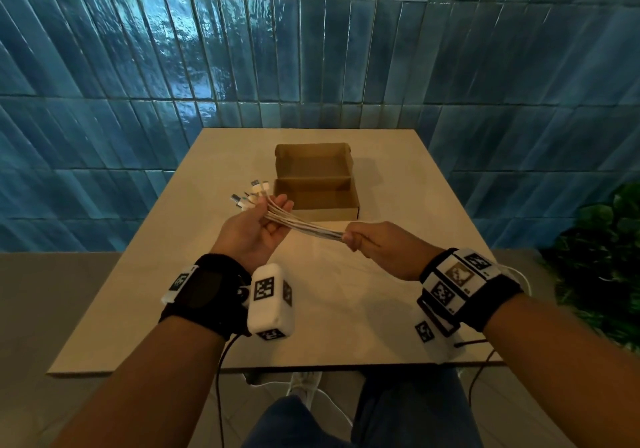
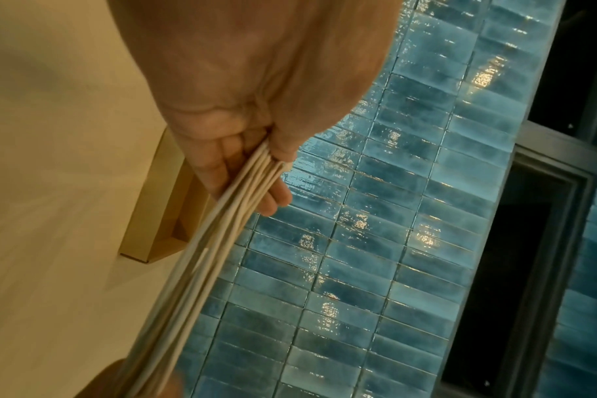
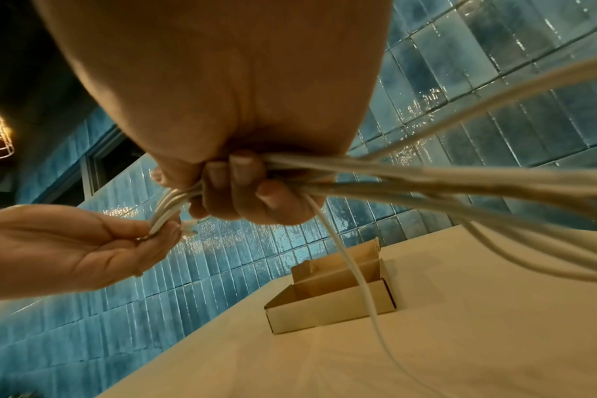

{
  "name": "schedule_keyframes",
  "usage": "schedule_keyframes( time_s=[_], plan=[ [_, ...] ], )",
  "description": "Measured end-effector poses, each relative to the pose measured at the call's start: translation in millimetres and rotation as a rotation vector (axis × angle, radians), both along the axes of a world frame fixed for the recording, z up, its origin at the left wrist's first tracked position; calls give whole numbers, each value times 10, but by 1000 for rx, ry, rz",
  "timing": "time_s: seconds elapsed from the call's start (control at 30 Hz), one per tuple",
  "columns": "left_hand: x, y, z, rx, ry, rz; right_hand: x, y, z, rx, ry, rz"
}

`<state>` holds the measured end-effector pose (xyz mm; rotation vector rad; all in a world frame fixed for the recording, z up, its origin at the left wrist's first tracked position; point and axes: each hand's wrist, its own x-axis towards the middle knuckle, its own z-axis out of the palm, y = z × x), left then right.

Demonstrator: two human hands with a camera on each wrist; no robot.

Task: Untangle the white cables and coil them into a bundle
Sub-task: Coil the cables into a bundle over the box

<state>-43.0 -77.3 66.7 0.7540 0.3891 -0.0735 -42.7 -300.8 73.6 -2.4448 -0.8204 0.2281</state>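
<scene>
Several white cables (image 1: 304,226) run side by side as one taut strand between my two hands, above the beige table (image 1: 398,309). My left hand (image 1: 258,228) pinches them between thumb and fingers near their plug ends (image 1: 254,193), which fan out past the fingertips. My right hand (image 1: 367,238) is fisted round the strand a short way along. In the right wrist view the cables (image 3: 426,183) leave the fist (image 3: 246,188) and trail off right, one dropping toward the table. The left wrist view shows the cables (image 2: 229,229) running from under my thumb (image 2: 283,145).
An open, empty cardboard box (image 1: 317,184) stands on the table just behind my hands. A blue tiled wall (image 1: 311,49) rises behind the table. Green plant leaves (image 1: 602,257) sit at the right. My knees and a shoe show below the table's near edge.
</scene>
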Motion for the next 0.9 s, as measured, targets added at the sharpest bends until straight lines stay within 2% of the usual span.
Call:
schedule_keyframes(
  time_s=[0.33,0.67,0.77,0.83,0.9],
  plan=[
    [14,67,5,6,26,-122,8,-46,80,23,76,-21],
    [54,159,-107,117,83,-216,-12,-77,164,-98,64,9],
    [30,235,-217,264,151,-266,2,-77,191,-116,70,-3],
    [19,334,-320,429,230,-274,38,-84,226,-130,92,-25],
    [-15,352,-349,637,258,-211,76,-78,259,-163,99,-28]
  ],
)
